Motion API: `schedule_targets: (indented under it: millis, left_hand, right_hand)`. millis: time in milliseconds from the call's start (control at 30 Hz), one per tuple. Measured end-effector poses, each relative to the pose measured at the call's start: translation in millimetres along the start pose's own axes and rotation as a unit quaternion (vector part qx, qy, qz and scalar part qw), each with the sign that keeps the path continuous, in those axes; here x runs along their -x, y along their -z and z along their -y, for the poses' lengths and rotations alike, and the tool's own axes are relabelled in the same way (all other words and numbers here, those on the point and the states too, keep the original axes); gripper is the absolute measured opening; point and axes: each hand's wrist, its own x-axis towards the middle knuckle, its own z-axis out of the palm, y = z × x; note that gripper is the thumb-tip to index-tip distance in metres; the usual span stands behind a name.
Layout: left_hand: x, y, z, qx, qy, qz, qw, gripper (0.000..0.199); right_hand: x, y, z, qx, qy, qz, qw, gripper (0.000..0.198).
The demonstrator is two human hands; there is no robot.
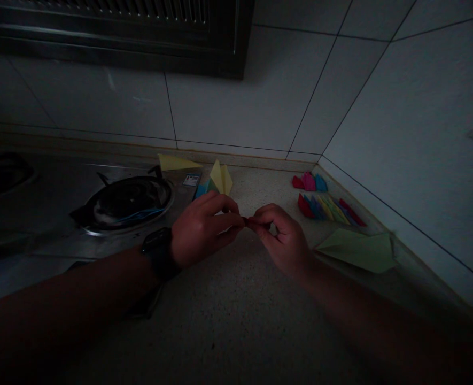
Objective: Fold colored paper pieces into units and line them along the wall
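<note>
Above the speckled counter (pixel 236 321), both hands meet at a small dark red folded piece (pixel 246 220), which looks like paper. My left hand (pixel 206 227), with a dark watch (pixel 161 251) on the wrist, pinches its left end. Thumb and forefinger of my right hand (pixel 282 238) close on the other end. Most of the piece is hidden by the fingers, and the dim light hides its exact shape. Just behind my left hand stands a yellow folded paper plane (pixel 221 177), with some blue paper (pixel 201 190) beside it.
A gas stove with a black burner (pixel 130 200) lies left, a second yellow paper plane (pixel 178 162) at its back edge. Along the right wall are a green paper plane (pixel 358 250), a row of coloured folded pieces (pixel 328 208) and three smaller ones (pixel 309 182). A range hood (pixel 111 48) hangs above.
</note>
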Motion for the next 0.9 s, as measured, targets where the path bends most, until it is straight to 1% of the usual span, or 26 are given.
schedule_targets:
  millis: [100,400,467,567,700,800,900]
  left_hand:
    - [1,0,1,-0.008,-0.004,0.002,1.0,0.008]
    - [2,1,3,-0.035,-0.038,0.011,0.999,0.01]
    - [1,0,3,-0.031,-0.022,0.006,0.999,0.009]
    - [0,-1,2,-0.007,0.019,-0.012,1.0,0.009]
    - [-3,1,3,0.033,0.059,-0.033,0.997,0.02]
    - [-3,2,5,0.039,0.081,-0.039,0.995,0.024]
    - [-2,1,9,0.038,0.094,-0.033,0.994,0.02]
  right_hand:
    - [0,1,2,0.005,0.012,0.003,1.0,0.008]
    - [-1,1,6,0.011,0.008,0.006,1.0,0.01]
    - [-1,1,5,0.008,0.007,0.002,1.0,0.009]
    - [-1,1,2,-0.004,-0.01,-0.009,1.0,0.007]
    - [-1,1,-4,-0.027,-0.048,-0.05,0.997,0.005]
    - [-1,0,-8,-0.036,-0.068,-0.073,0.994,0.004]
    - [-1,-1,-10,-0.041,-0.077,-0.084,0.993,0.004]
